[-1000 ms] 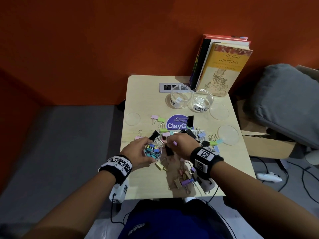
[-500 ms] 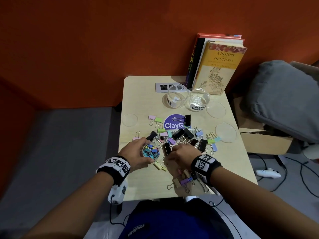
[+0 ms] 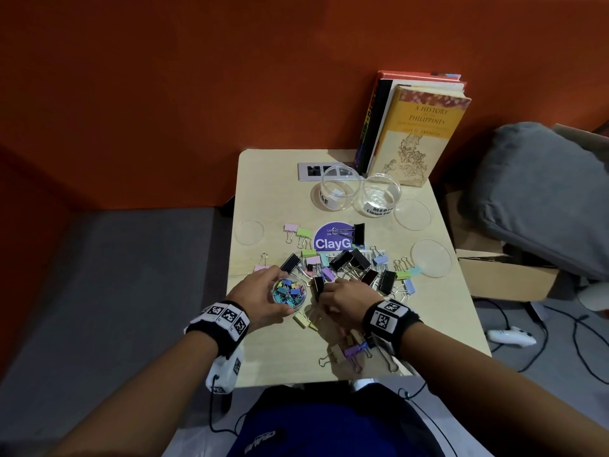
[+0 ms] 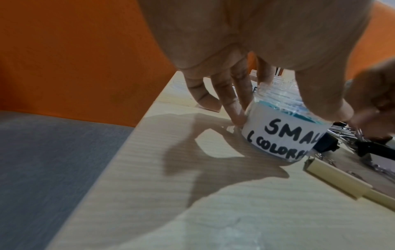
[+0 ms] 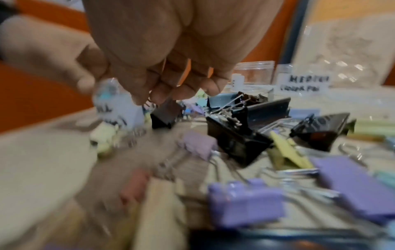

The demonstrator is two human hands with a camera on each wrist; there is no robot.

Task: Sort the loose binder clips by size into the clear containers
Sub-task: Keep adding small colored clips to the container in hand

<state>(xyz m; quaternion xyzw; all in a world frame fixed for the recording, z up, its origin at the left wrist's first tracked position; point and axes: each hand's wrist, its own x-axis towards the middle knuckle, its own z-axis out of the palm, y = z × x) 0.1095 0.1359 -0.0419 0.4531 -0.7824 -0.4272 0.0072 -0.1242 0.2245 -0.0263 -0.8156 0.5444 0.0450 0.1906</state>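
A small clear container [image 3: 289, 291] labelled "SMALL COLORFUL" [image 4: 282, 133] stands on the table, filled with several small coloured binder clips. My left hand [image 3: 260, 296] grips it, fingers and thumb curled round its sides [image 4: 237, 108]. My right hand [image 3: 341, 298] is just right of it with curled fingers [image 5: 162, 91] above a black clip [image 3: 318, 285]. The right wrist view is blurred, so whether those fingers pinch anything is hidden. Loose black and pastel clips [image 3: 349, 262] lie in a pile beyond both hands. Two empty clear containers, one large [image 3: 336, 189] and one medium [image 3: 380, 196], stand at the back.
Three clear lids [image 3: 249, 231] [image 3: 412, 214] [image 3: 430, 257] lie on the wooden table [image 3: 280, 351]. Books [image 3: 418, 133] stand at the back right corner. A purple clip [image 3: 356, 351] and yellow clips [image 3: 301, 319] lie near my wrists. A round sticker [image 3: 333, 240] is mid-table.
My right hand has drawn back from over the pile toward me, and the small purple clip seen at its fingertips a second ago is out of sight. My left hand keeps hold of the container.
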